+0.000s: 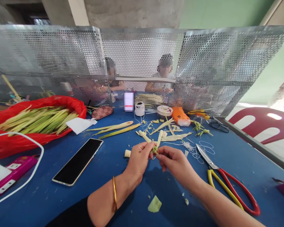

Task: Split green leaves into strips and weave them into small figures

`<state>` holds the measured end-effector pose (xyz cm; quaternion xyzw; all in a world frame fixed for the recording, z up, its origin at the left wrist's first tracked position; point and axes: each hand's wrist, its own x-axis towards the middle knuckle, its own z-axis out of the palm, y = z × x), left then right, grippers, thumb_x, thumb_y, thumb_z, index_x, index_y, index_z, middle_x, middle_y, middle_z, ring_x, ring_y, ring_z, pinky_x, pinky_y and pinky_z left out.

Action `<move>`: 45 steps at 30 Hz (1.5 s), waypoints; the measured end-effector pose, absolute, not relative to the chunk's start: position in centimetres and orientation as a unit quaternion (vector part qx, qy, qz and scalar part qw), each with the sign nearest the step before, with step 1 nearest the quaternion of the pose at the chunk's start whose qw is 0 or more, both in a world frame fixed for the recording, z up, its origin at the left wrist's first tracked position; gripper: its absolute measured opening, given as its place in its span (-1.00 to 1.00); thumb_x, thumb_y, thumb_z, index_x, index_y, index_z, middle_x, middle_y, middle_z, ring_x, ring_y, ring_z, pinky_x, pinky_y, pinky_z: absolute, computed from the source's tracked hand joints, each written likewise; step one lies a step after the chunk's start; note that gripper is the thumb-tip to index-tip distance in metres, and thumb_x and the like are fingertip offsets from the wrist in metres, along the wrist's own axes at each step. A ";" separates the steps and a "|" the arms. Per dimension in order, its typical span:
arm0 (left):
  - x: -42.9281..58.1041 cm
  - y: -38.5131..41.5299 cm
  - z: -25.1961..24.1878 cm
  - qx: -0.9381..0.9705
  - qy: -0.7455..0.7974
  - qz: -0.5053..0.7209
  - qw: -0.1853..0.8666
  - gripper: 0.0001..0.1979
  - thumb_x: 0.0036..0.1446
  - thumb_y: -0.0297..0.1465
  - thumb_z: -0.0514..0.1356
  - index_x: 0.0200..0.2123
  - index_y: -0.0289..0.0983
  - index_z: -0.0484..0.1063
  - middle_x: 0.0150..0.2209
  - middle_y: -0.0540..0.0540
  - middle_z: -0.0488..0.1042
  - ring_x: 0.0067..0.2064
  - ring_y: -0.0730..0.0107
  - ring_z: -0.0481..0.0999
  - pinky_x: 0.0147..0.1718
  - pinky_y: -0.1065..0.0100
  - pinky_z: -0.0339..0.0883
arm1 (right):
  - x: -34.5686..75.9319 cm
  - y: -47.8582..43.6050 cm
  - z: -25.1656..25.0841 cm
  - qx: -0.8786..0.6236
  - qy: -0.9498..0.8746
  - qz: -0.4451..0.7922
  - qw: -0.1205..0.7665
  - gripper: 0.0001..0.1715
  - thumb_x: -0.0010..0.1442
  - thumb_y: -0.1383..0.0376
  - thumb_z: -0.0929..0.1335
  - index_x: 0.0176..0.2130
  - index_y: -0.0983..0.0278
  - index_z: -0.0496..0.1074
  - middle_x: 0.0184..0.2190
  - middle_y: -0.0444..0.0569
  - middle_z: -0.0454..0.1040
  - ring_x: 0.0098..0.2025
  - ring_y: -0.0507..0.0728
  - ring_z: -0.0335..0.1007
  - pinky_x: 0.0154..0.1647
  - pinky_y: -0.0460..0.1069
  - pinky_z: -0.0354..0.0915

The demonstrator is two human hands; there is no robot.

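Over the blue table [109,189], my left hand [138,159] and my right hand [174,160] meet at a small piece woven from pale green leaf strips [154,145]. Both hands pinch it with closed fingers, and strip ends stick up and to the left from between them. A gold bangle [114,198] sits on my left wrist. A short cut stub [127,153] lies just left of my left hand. Scissors with red and yellow handles [224,183] lie to the right of my right hand.
A red bag of long leaf strips [35,121] is at the far left. A black phone [78,161], a pink power bank with white cable [11,173], loose strips [113,128], white thread [194,149] and an orange pouch [181,116] lie around. Two people sit behind a perforated metal screen [142,56].
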<state>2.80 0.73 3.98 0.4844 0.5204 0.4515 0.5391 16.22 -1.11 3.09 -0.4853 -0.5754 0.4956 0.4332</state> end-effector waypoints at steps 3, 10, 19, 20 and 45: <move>2.8 0.8 4.0 0.475 0.505 0.465 0.551 -0.61 0.04 -0.14 0.17 -0.65 -0.28 0.32 -0.70 0.09 0.16 -0.63 0.58 0.05 -0.62 0.45 -0.11 | 16.2 -1.3 3.5 -0.475 -0.563 0.517 0.437 -0.72 0.08 0.10 0.39 -0.36 0.27 0.51 -0.60 -0.19 0.34 -0.60 -0.02 0.18 -0.55 -0.08 0.16; 2.6 1.0 3.8 0.421 0.486 0.451 0.619 -0.62 0.02 -0.07 0.20 -0.43 -0.31 0.46 -0.74 0.17 0.04 -0.66 0.61 -0.08 -0.64 0.47 -0.23 | 16.2 -1.4 3.7 -0.486 -0.557 0.525 0.422 -0.64 0.05 0.06 0.40 -0.25 0.27 0.53 -0.62 -0.21 0.33 -0.62 -0.02 0.20 -0.53 -0.06 0.14; 2.7 0.4 4.6 0.498 0.484 0.390 0.605 -0.65 0.07 -0.13 0.16 -0.58 -0.27 0.39 -0.76 0.10 0.20 -0.68 0.59 0.03 -0.62 0.43 -0.13 | 16.9 -0.7 3.5 -0.476 -0.436 0.559 0.521 -0.65 -0.03 0.03 0.47 -0.44 0.28 0.49 -0.53 -0.17 0.37 -0.51 -0.02 0.20 -0.42 -0.07 0.17; 2.7 0.3 4.6 0.498 0.481 0.375 0.617 -0.63 0.03 -0.11 0.19 -0.61 -0.27 0.37 -0.76 0.09 0.22 -0.68 0.59 0.04 -0.62 0.43 -0.13 | 16.9 -0.8 3.4 -0.470 -0.425 0.567 0.527 -0.66 -0.05 0.05 0.48 -0.47 0.28 0.48 -0.56 -0.17 0.36 -0.52 -0.02 0.18 -0.43 -0.08 0.16; 2.9 0.8 3.2 0.371 0.386 0.481 0.694 -0.80 -0.12 -0.38 0.38 -0.36 -0.33 0.59 -0.32 -0.14 0.59 -0.22 0.29 0.51 -0.13 0.32 0.31 | 15.1 -1.3 1.2 -0.501 -0.571 0.440 0.479 -0.74 0.09 0.16 0.36 -0.46 0.29 0.50 -0.50 -0.09 0.46 -0.40 0.10 0.32 -0.37 -0.04 0.22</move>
